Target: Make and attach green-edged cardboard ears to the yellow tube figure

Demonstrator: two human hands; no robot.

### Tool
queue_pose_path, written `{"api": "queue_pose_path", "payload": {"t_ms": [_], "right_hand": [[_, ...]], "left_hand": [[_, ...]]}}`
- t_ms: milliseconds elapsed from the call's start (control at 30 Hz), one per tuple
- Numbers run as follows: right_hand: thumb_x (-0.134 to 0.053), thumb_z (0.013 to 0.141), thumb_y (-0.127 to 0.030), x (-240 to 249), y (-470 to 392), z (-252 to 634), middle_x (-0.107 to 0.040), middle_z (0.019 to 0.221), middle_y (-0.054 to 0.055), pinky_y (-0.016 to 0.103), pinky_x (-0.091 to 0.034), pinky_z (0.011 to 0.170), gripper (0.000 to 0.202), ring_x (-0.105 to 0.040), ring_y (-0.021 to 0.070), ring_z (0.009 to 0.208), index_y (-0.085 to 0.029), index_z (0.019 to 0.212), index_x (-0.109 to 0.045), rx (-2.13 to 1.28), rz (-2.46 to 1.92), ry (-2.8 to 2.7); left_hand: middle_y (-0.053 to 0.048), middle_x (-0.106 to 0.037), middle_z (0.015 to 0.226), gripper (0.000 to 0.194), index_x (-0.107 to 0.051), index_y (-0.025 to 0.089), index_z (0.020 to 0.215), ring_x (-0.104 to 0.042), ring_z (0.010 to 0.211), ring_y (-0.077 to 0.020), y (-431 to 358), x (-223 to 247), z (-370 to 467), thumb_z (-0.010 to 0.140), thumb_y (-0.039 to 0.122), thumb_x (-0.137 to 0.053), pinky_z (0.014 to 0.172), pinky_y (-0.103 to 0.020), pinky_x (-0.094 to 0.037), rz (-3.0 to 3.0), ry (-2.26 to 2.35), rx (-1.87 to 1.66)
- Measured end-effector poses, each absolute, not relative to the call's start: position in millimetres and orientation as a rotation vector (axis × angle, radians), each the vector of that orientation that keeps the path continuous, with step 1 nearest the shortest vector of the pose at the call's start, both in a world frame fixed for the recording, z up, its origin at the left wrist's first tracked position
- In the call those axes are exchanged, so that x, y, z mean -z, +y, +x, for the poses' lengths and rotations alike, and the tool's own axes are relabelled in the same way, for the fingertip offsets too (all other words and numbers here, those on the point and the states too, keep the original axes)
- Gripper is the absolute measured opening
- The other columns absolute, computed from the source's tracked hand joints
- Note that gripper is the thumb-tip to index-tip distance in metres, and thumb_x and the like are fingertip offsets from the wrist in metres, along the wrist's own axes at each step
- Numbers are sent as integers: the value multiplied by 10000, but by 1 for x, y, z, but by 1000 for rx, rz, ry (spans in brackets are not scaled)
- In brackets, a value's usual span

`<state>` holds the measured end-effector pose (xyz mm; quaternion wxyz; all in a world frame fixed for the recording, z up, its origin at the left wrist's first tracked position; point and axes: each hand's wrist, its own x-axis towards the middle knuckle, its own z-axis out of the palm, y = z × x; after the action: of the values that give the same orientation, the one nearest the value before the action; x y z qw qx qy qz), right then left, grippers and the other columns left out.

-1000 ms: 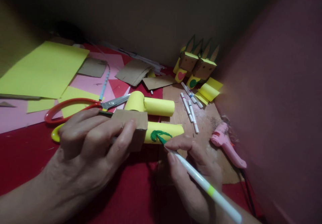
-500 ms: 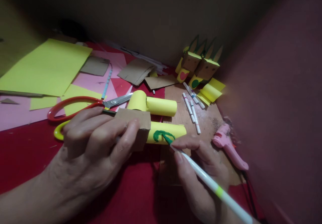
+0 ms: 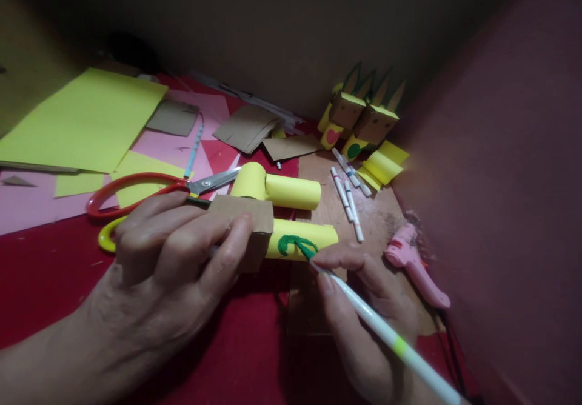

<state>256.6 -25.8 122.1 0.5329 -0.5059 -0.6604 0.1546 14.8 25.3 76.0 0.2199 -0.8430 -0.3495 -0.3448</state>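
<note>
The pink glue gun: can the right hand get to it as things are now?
Probably yes. The glue gun lies in the open just beside the right hand, with nothing between them. But that hand holds a marker, so it is not free.

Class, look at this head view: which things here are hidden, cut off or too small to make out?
- Marker: its back end runs off the bottom edge.
- Cardboard block: its near side is covered by the left hand.
- Spare markers: their colours are too small to read.
- Far left corner: too dark to make out.
</note>
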Motion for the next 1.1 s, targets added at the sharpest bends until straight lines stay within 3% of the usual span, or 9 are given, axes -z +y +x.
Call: {"api": "queue_pose_path", "payload": {"t_ms": [167,400,600,767,967,1100], "right_hand": [[-703,929,-38,-121,-28,252,-797,860,-50,254,-678,749,269,-797,140,747,-278,1051,-723,-412,-1149,-1592],[-704,956,-60,-117,-29,254,-781,831,-59,222,-638,663,241,-749,117,667,-279,1049,-741,-418,-1180,-1548],[-711,939,-53,-118,-27,253,-805,864,-58,219,-680,732,252,-804,121,738,-271,1062,-732,-393,-1144,-1597],[-716,924,-24,-118,-25,253,-818,899,-40,254,-694,782,289,-803,139,778,-272,1073,-730,-392,-1103,-1625],[-718,926,-31,-119,-26,254,-825,888,-25,272,-697,768,271,-803,152,767,-271,1051,-736,-400,-1110,-1622],[-711,928,-23,-120,-26,253,-820,869,-30,263,-695,758,270,-802,145,751,-269,1036,-737,-392,-1110,-1624]], "left_hand": [[-116,-628,1382,766,-443,190,1809,-619,1289,-361,27,-74,13,1096,88,-703,1390,-582,-495,-2328,-965,968],[-94,-631,1459,817,-374,222,1854,-633,1273,-328,28,-75,14,1113,116,-703,1441,-534,-447,-2334,-959,1004],[-87,-662,1397,801,-426,258,1826,-633,1259,-344,29,-74,13,1097,96,-718,1401,-584,-492,-2360,-978,1011],[-99,-641,1479,780,-424,201,1818,-636,1298,-339,23,-73,16,1101,68,-700,1439,-568,-454,-2338,-989,996],[-77,-627,1488,576,-572,169,1678,-649,1306,-316,22,-75,17,1122,93,-701,1435,-538,-460,-2325,-1008,985],[-92,-632,1492,549,-578,157,1665,-643,1307,-334,22,-75,17,1130,94,-680,1412,-578,-484,-2332,-998,986]]}}
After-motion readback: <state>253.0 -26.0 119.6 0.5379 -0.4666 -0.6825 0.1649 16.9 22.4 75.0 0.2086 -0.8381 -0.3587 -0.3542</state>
